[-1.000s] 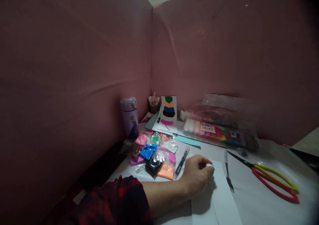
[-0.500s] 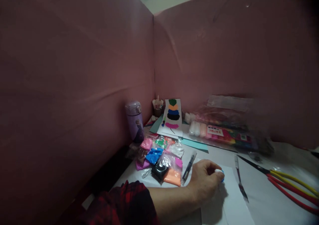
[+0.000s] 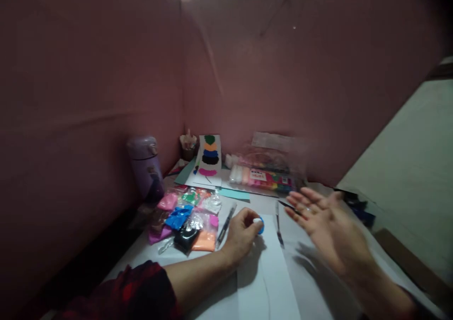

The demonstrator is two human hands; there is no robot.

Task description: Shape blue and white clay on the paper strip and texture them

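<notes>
Over a white sheet of paper (image 3: 271, 268), my left hand (image 3: 242, 235) pinches a small blue-and-white piece (image 3: 261, 225) between thumb and fingers; its exact kind is hard to make out. A curved pencil-like line runs down the sheet below it. My right hand (image 3: 329, 230) is raised above the table on the right, fingers stretched and palm turned up, with nothing in it. It covers most of the scissors, whose dark blade tip (image 3: 282, 204) shows by the fingertips. Between the hands lies a small fork (image 3: 279, 228). A pen (image 3: 226, 225) rests left of my left hand.
Several bags of coloured clay (image 3: 203, 240) lie at the left, near a purple bottle (image 3: 146, 169). Behind them, a painted card (image 3: 210, 157) leans beside a cup of sticks (image 3: 188, 145). Clear packages of coloured clay (image 3: 262, 176) lie against the pink partition (image 3: 283, 84).
The view has swung right. My right hand has come into sight, open, above the scissors. My left hand keeps its pinch on the blue-and-white piece over the paper.
</notes>
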